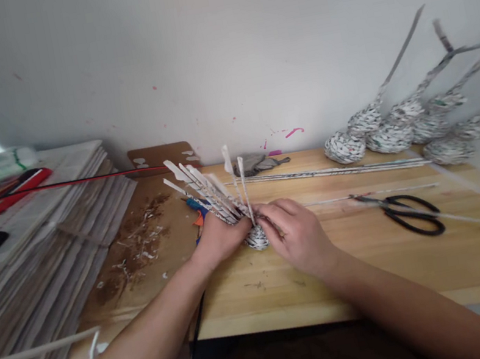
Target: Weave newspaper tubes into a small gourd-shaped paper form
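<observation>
A small round piece woven from rolled newspaper strips (257, 239) rests on the wooden table between my two hands. Several white paper strips (199, 186) fan up and to the left out of its top, and two more stand nearly upright. My left hand (224, 232) is closed around the base of the leaning strips, against the woven ball. At the right side of the top, my right hand (293, 229) has thumb and fingers pinched on a paper strip. Its fingertips partly hide what they hold. A blue and orange tool, perhaps a glue gun (196, 209), lies behind my left hand.
Black-handled scissors (413, 214) and loose paper rods (336, 172) lie to the right. Several finished woven pieces with long stems (383, 132) stand at the back right. A tall newspaper stack (83, 213) fills the left. A grey cloth-like item (256, 164) sits by the wall.
</observation>
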The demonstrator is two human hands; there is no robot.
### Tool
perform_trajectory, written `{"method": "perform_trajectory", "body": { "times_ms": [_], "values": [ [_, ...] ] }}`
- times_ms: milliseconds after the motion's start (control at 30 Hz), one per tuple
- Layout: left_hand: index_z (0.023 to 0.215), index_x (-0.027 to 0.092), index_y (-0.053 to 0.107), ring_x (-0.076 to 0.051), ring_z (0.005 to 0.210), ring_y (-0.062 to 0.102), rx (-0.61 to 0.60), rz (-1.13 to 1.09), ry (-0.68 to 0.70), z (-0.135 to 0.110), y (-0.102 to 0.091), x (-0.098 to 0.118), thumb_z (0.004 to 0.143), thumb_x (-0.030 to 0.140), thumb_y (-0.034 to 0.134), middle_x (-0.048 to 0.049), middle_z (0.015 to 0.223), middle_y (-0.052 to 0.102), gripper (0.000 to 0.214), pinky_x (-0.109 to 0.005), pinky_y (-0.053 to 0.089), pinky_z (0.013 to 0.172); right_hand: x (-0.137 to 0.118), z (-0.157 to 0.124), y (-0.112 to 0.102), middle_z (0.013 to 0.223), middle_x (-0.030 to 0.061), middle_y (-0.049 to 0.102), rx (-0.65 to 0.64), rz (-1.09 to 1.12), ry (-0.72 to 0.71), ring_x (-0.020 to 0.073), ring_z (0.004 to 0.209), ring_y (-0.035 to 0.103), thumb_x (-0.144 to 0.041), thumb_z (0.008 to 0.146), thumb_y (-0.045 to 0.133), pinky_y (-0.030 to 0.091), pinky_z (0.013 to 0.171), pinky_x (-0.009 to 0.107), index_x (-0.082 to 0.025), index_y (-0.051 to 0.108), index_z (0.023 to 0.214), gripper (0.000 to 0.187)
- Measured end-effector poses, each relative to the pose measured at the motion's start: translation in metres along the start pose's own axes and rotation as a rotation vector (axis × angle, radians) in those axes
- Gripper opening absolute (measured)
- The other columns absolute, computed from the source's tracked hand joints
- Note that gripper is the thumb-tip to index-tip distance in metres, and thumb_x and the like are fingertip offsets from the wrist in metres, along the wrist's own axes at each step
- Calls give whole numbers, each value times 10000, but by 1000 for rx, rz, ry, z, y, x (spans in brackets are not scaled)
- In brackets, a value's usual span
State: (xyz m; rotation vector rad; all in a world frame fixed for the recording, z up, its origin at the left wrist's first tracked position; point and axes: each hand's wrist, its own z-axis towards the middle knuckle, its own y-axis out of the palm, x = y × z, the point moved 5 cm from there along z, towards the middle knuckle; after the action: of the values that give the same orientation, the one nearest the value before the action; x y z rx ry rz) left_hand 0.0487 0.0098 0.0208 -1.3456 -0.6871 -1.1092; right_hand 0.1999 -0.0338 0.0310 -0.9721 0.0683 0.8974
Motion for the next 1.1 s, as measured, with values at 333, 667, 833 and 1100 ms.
{"method": "perform_trajectory", "body": {
  "times_ms": [333, 667, 833, 1100],
  "values": [
    [809, 175, 711, -197, 773, 710, 7, -63, -10, 0, 2, 1, 722, 174, 633, -19, 797, 761, 117, -306, 582, 772, 4, 3, 0, 1007, 66, 726, 26, 209, 47, 223, 951, 629, -194, 952, 601, 511, 880, 394, -221, 686, 1122, 192],
    [830, 159, 741, -200, 727, 701, 14, -133, -83, 1, 5, -7, 720, 271, 697, -41, 787, 764, 163, -286, 573, 682, 17, 0, 2, 898, 48, 694, 7, 290, 259, 214, 893, 639, -205, 913, 596, 493, 815, 342, -216, 593, 894, 22],
    [859, 151, 742, -189, 744, 706, 8, -124, -86, -2, 5, -5, 729, 230, 665, -34, 813, 773, 170, -274, 576, 690, 24, -1, 6, 920, 48, 724, -28, 347, 297, 196, 820, 653, -264, 935, 593, 506, 739, 319, -215, 641, 942, 69],
    [884, 140, 743, -203, 805, 727, 53, -103, -47, -6, 4, -3, 767, 247, 661, -51, 842, 777, 179, -305, 591, 774, 15, 0, -2, 988, 73, 726, 135, 194, 82, 240, 977, 656, -187, 911, 615, 524, 886, 411, -218, 688, 959, 93]
  ]
}}
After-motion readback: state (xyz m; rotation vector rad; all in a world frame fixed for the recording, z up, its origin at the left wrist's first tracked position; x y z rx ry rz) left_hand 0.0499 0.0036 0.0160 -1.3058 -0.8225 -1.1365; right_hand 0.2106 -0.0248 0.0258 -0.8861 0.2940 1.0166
